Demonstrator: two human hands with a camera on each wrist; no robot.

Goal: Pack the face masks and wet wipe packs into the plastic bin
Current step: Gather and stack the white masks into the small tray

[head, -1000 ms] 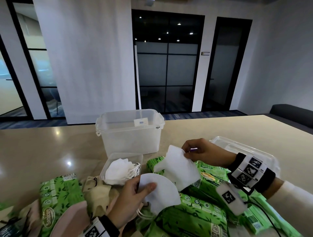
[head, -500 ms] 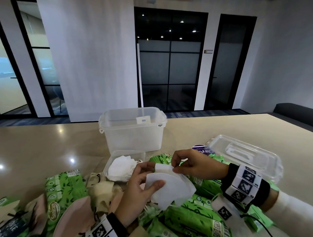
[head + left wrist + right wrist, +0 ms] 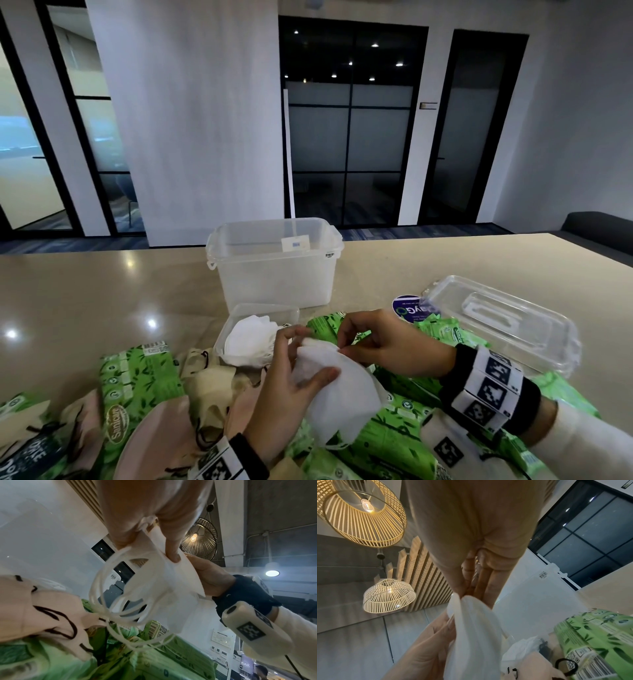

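Note:
I hold a stack of white face masks [image 3: 342,394] above the pile, between both hands. My left hand [image 3: 298,370] grips the stack with the thumb on top. My right hand [image 3: 346,342] pinches its upper edge. The left wrist view shows the white masks [image 3: 164,588] with their ear loops [image 3: 109,601] dangling, and the right wrist view shows the white masks [image 3: 471,635] pinched at the top. The clear plastic bin [image 3: 274,267] stands open behind. Green wet wipe packs [image 3: 137,383] lie around my hands.
A small clear tray [image 3: 236,315] with more white masks stands in front of the bin. The bin's clear lid [image 3: 507,322] lies at the right. Beige and pink masks [image 3: 205,383] lie at the lower left. A blue round-labelled pack [image 3: 407,308] lies by the lid.
My right hand brought its white mask down onto the one in my left hand. The two are now held together as one stack, and both hands sit closer.

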